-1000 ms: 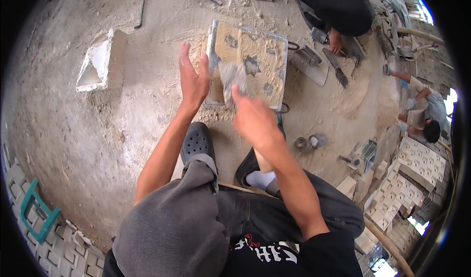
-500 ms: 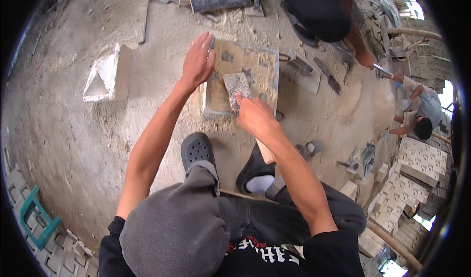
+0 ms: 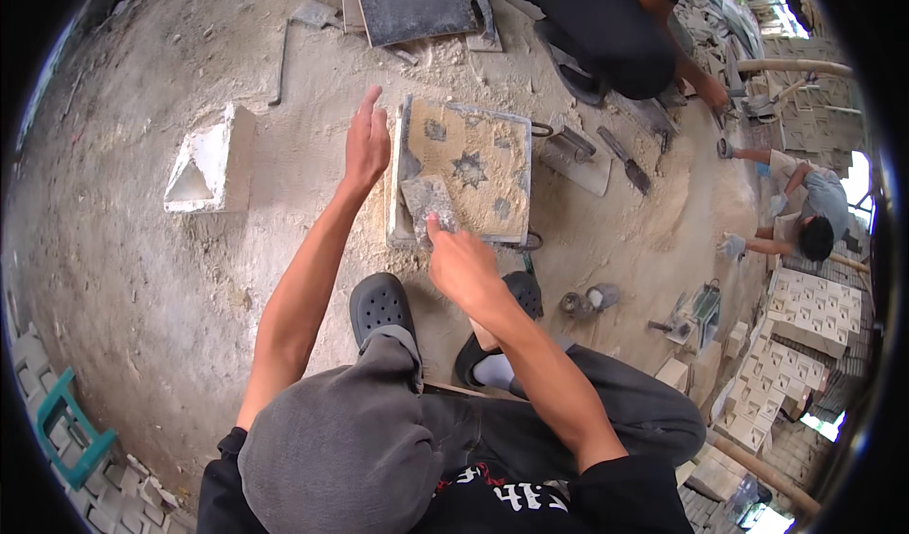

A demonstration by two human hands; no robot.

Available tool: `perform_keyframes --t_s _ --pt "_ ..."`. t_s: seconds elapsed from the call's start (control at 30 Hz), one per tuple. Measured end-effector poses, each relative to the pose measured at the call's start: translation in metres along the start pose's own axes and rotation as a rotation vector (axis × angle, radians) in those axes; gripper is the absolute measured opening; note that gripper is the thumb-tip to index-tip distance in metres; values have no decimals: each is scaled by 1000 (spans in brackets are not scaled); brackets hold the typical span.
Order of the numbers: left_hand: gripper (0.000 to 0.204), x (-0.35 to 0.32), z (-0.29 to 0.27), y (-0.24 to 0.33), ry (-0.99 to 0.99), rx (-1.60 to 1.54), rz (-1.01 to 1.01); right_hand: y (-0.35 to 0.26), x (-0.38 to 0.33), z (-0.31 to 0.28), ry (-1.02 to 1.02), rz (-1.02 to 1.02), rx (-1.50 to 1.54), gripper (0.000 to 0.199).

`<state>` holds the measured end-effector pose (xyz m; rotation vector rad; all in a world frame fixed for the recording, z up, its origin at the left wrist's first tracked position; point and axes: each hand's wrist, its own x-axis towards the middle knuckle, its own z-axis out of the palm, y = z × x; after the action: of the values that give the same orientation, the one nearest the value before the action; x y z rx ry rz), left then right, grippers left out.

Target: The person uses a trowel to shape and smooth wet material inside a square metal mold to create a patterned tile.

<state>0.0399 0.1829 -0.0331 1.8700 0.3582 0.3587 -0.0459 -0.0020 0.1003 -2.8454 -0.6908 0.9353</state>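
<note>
Between my feet and a co-worker lies a square metal-rimmed mould [image 3: 529,179], filled with sandy powder around dark star and corner patches. My right hand [image 3: 466,267] is closed on a flat scraper [image 3: 428,203], its index finger stretched onto the blade. The blade rests over the mould's near left corner; part of the wooden handle shows below my wrist. Just left of the mould's far left side, my left hand [image 3: 367,146] is held with fingers stretched out and holds nothing.
A white block [image 3: 210,165] with a triangular hollow stands at left. Right of the mould lie a metal float [image 3: 579,160] and a dark-bladed trowel [image 3: 623,159]. Dark boards [image 3: 412,4] lie beyond. Co-workers crouch at far right; patterned blocks [image 3: 814,311] are stacked there.
The scraper has moved left and nearer across the mould, and the star pattern shows more clearly. My left hand has come off the mould's far left corner, toward the left.
</note>
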Motion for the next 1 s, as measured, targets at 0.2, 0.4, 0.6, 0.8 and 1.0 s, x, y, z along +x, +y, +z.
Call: perform_keyframes --t_s 0.2,0.4,0.6,0.8,1.0 --pt "51 -6 18 11 6 -188 -81 19 82 -47 183 66 97 45" --pt "53 -1 5 3 -84 -38 -6 -10 29 13 59 95 100 47" --pt "49 -1 9 5 -115 34 69 19 5 -23 53 89 82 47" --pt "54 -31 16 7 -145 268 242 76 75 -12 260 53 37 53" --pt "65 -151 -4 57 -531 528 463 88 -25 -5 189 102 156 51"
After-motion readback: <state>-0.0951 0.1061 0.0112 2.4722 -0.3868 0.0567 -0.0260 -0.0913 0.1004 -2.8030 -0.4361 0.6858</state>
